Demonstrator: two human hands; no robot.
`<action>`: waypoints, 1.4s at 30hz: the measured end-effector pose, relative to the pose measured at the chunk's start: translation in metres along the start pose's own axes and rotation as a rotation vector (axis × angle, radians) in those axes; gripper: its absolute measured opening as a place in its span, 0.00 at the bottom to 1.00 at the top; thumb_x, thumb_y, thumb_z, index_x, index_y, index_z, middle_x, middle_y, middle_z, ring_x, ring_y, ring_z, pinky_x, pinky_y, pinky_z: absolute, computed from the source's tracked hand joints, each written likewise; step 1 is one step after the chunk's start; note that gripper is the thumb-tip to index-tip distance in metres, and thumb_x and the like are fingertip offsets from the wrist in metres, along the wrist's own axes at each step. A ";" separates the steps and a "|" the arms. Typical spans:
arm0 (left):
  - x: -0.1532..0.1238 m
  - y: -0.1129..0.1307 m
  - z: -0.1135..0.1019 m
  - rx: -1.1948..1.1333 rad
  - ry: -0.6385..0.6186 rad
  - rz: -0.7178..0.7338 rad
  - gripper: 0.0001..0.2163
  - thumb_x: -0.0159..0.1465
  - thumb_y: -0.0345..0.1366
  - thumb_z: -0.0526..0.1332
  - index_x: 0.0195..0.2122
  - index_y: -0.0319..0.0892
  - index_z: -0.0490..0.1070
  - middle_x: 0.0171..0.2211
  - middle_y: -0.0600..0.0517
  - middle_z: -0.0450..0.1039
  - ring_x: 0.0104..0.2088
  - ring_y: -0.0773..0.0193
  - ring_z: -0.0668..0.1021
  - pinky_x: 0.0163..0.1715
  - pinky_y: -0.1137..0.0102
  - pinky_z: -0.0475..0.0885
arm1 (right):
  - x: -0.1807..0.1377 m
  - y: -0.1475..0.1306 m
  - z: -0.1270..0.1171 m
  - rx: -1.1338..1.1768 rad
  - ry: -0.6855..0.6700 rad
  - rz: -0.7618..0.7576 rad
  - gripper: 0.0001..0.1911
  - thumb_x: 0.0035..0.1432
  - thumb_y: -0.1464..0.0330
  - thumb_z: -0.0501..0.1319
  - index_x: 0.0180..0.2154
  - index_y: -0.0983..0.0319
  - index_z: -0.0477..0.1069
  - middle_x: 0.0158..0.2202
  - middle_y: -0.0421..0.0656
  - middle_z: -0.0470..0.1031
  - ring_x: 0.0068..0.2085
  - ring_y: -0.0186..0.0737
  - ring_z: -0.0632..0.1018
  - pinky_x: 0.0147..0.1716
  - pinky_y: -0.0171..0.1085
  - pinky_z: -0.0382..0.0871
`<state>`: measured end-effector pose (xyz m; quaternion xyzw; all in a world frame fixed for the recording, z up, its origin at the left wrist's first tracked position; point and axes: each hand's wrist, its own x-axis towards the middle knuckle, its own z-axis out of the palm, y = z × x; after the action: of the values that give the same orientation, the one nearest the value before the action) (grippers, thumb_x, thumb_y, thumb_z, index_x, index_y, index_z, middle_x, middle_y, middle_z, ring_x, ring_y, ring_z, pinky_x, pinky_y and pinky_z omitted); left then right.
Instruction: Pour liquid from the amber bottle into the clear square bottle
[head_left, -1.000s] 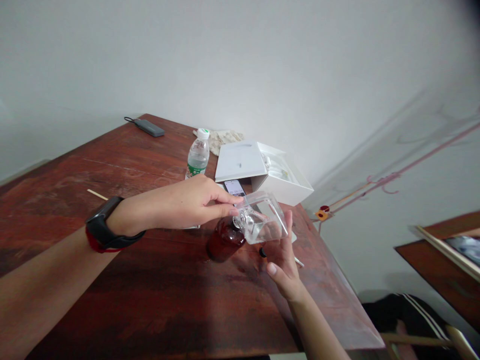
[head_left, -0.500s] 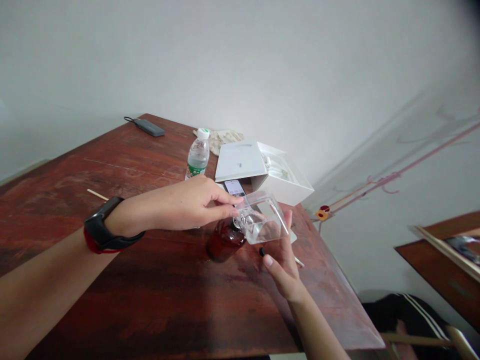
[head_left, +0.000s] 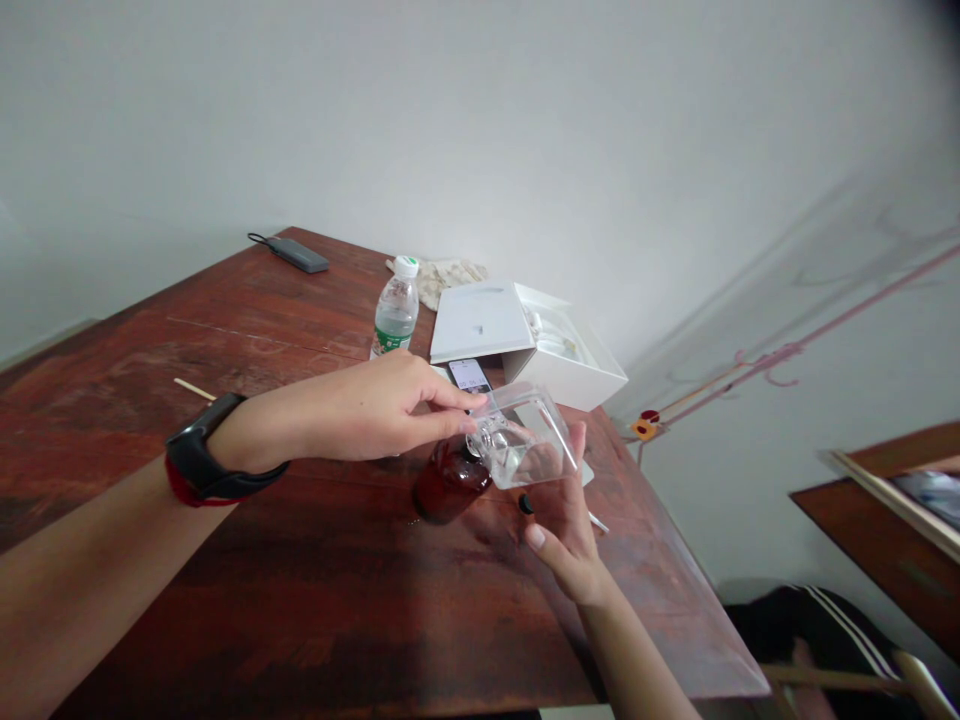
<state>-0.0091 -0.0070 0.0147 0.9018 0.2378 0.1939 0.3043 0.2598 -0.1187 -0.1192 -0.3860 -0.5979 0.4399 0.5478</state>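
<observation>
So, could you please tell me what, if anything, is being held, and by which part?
A clear container: the left hand pinches its left end; the right hand is behind its right end, thumb apart.

I observed in the head view that the left hand (head_left: pixel 397 405) pinched the neck end of the clear rectangular bottle (head_left: pixel 529 440); the right hand's (head_left: pixel 568 530) fingers lay behind its body. The clear bottle was tilted, neck at the amber bottle's (head_left: pixel 450 487) mouth, above the wooden table (head_left: pixel 337 600).
</observation>
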 end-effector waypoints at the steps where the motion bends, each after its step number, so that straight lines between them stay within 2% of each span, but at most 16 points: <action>1: 0.000 0.000 0.000 -0.002 -0.003 0.001 0.15 0.76 0.41 0.60 0.59 0.47 0.82 0.56 0.50 0.84 0.42 0.59 0.85 0.41 0.70 0.71 | 0.000 0.000 0.000 0.000 -0.003 -0.001 0.64 0.62 0.53 0.72 0.78 0.43 0.25 0.78 0.47 0.58 0.77 0.56 0.61 0.72 0.68 0.55; 11: -0.001 0.000 -0.003 -0.002 -0.026 -0.006 0.17 0.75 0.44 0.60 0.59 0.47 0.82 0.53 0.48 0.85 0.38 0.60 0.82 0.38 0.70 0.70 | 0.003 -0.004 0.002 0.004 -0.035 -0.058 0.60 0.64 0.55 0.70 0.78 0.41 0.27 0.77 0.46 0.60 0.76 0.54 0.63 0.74 0.66 0.49; 18: -0.001 -0.002 -0.003 0.013 -0.024 0.011 0.18 0.75 0.46 0.59 0.56 0.43 0.83 0.39 0.52 0.86 0.29 0.64 0.76 0.32 0.71 0.65 | 0.003 -0.001 -0.001 -0.057 -0.030 -0.055 0.62 0.63 0.52 0.71 0.78 0.42 0.26 0.79 0.45 0.54 0.78 0.59 0.58 0.74 0.69 0.51; 22: 0.000 -0.005 -0.002 -0.013 -0.014 0.027 0.18 0.75 0.45 0.60 0.56 0.44 0.83 0.41 0.50 0.87 0.31 0.64 0.77 0.33 0.71 0.66 | 0.003 0.000 -0.002 -0.069 -0.079 -0.088 0.59 0.65 0.53 0.69 0.77 0.40 0.25 0.80 0.43 0.51 0.78 0.58 0.58 0.73 0.70 0.50; 28: 0.000 -0.009 -0.002 -0.027 -0.018 0.039 0.17 0.75 0.46 0.61 0.57 0.47 0.83 0.41 0.51 0.86 0.31 0.63 0.77 0.33 0.71 0.67 | 0.003 0.002 -0.003 -0.081 -0.067 -0.098 0.61 0.64 0.52 0.69 0.77 0.40 0.25 0.80 0.45 0.50 0.77 0.62 0.59 0.72 0.72 0.54; 33: 0.000 -0.010 -0.002 -0.017 -0.025 0.043 0.17 0.75 0.46 0.60 0.58 0.48 0.82 0.41 0.52 0.86 0.31 0.64 0.77 0.33 0.71 0.67 | 0.003 0.004 -0.005 -0.128 -0.052 -0.112 0.59 0.64 0.50 0.69 0.77 0.39 0.27 0.80 0.44 0.50 0.78 0.60 0.56 0.72 0.72 0.52; 37: 0.000 -0.011 -0.002 -0.023 -0.014 0.059 0.17 0.75 0.47 0.60 0.57 0.48 0.83 0.41 0.52 0.86 0.32 0.62 0.78 0.34 0.71 0.68 | 0.003 0.003 -0.005 -0.125 -0.049 -0.105 0.60 0.64 0.50 0.69 0.78 0.39 0.27 0.80 0.45 0.51 0.77 0.61 0.59 0.71 0.71 0.57; 42: -0.001 -0.012 -0.002 -0.013 -0.013 0.066 0.18 0.76 0.47 0.59 0.58 0.48 0.83 0.42 0.51 0.87 0.33 0.62 0.79 0.35 0.71 0.69 | 0.003 0.002 -0.003 -0.107 -0.019 -0.052 0.65 0.60 0.47 0.71 0.78 0.42 0.24 0.79 0.49 0.54 0.76 0.65 0.60 0.68 0.72 0.63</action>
<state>-0.0144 0.0016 0.0082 0.9083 0.2047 0.1997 0.3052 0.2629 -0.1148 -0.1196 -0.3948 -0.6355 0.3964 0.5321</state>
